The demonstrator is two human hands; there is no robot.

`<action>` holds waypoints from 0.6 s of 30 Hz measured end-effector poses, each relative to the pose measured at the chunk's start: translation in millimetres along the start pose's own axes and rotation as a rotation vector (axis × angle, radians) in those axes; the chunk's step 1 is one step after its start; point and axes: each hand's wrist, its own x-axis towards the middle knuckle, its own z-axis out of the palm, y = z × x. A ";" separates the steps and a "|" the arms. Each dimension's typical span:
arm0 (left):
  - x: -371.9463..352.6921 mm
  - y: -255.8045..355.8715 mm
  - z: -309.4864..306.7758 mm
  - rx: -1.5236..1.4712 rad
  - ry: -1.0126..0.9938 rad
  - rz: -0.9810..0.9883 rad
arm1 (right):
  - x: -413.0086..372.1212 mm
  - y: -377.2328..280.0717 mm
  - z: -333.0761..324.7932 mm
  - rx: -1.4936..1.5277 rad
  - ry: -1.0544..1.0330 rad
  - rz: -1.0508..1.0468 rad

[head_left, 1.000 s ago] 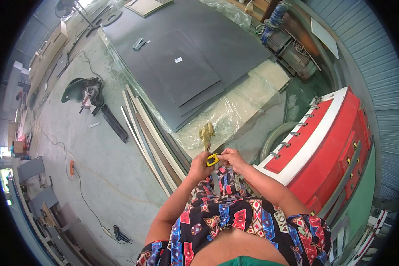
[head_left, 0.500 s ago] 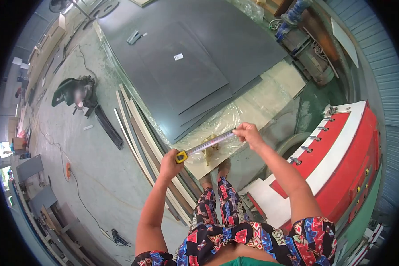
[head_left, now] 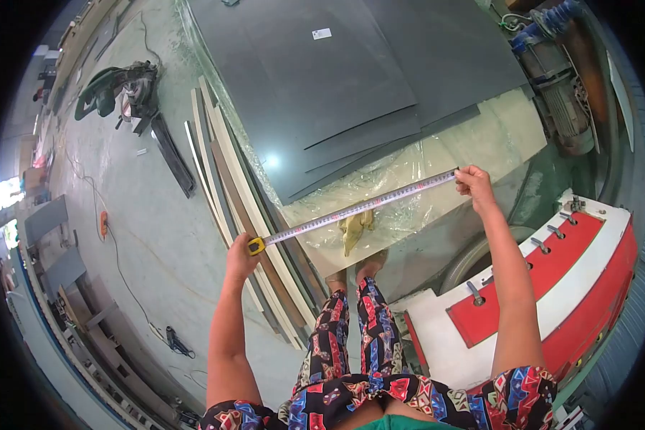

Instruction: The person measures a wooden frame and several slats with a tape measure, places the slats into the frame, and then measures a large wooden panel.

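My left hand [head_left: 241, 259] grips the yellow case of a tape measure [head_left: 256, 246]. My right hand [head_left: 471, 182] pinches the far end of its blade [head_left: 358, 207], which is stretched out in a long straight line between both hands. The blade hangs in the air above a clear plastic sheet [head_left: 401, 179] and the near edge of a stack of dark grey boards [head_left: 337, 79]. A crumpled yellow glove or rag [head_left: 355, 227] lies on the plastic just under the blade. My feet [head_left: 355, 272] stand below it.
Long thin strips [head_left: 229, 186] lie on the concrete floor left of the boards. A mitre saw [head_left: 118, 89] sits at the upper left. A red and white machine [head_left: 552, 287] stands at the right, a motor [head_left: 559, 86] at the upper right. Cables trail across the floor [head_left: 122, 272].
The tape went from closed between my hands near my waist to pulled far out; my right hand moved right and up, my left hand moved left, and the view tilted toward the boards.
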 end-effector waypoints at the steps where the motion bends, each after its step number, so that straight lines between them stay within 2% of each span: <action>1: 8.5 3.9 -2.8 0.034 0.021 0.022 | 10.8 -1.6 -0.7 -0.010 0.000 -0.013; 7: 97.4 61.2 8.8 0.043 0.113 0.165 | 95.1 -13.2 20.2 -0.021 0.012 -0.131; 9: 130.1 75.6 21.6 0.090 0.153 0.266 | 123.5 -10.4 33.4 -0.025 0.006 -0.152; 13: 176.2 95.7 41.7 0.116 0.098 0.215 | 173.1 2.9 45.7 -0.038 0.048 -0.149; 18: 208.7 87.1 65.1 0.111 0.162 0.174 | 219.8 13.4 56.0 -0.121 0.125 -0.177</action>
